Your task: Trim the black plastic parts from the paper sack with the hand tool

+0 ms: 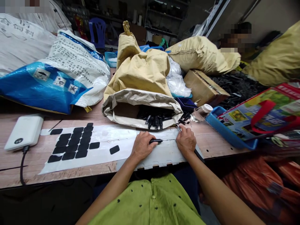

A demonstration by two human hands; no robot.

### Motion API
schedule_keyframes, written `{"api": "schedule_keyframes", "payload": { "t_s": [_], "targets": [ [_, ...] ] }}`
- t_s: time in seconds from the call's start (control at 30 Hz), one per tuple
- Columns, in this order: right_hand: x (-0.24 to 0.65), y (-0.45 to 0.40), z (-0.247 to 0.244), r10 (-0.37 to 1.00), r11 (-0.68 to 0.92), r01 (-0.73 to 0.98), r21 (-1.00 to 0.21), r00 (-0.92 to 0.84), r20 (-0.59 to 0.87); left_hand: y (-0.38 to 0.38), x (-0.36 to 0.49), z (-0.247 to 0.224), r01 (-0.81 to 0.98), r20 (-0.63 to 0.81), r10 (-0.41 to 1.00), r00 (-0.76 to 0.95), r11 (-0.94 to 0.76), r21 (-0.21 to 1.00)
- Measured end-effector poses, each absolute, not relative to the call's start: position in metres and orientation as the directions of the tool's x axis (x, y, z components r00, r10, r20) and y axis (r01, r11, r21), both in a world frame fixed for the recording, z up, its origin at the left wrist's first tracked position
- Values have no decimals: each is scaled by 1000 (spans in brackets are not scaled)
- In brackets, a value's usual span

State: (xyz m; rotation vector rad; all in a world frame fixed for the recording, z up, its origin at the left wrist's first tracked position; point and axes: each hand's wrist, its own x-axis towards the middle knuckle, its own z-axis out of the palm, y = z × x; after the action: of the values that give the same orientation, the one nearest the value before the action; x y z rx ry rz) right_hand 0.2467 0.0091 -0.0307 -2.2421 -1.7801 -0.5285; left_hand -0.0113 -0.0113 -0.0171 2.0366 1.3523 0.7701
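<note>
My left hand [143, 145] is closed around a short black pen-shaped piece [156, 141], its narrow end pointing right over the pale sheet [150, 157]. In my right hand [187, 140] is a hand tool [178, 127] with a shiny metal tip above the fingers and a dark handle end below the palm; its exact kind is hidden by the grip. Just beyond both hands lies an open tan sack [142, 75], its mouth facing me. Several black pieces [156, 121] like the held one lie at its lip.
Black rounded-square pads [72, 140] lie on a white backing sheet at left, near a white power bank [24, 131]. Right of my hands are a clear jar [203, 112], a blue tray [225, 128] and a colourful bag [260, 114]. A person [236, 37] is behind the sacks.
</note>
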Motion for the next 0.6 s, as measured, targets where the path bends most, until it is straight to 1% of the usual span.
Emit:
{"api": "schedule_keyframes", "payload": {
  "t_s": [0.17,0.43,0.6],
  "targets": [
    [246,9,-31,890,-232,972,38,197,411,-10,-12,-20,594,178,930,322,-345,727],
    [240,6,-24,898,-257,966,-13,243,367,-10,-13,-23,630,209,919,333,-382,676],
    [239,7,-23,906,-265,964,-5,251,341,-9,-13,-23,637,224,917,330,-392,664]
  ]
}}
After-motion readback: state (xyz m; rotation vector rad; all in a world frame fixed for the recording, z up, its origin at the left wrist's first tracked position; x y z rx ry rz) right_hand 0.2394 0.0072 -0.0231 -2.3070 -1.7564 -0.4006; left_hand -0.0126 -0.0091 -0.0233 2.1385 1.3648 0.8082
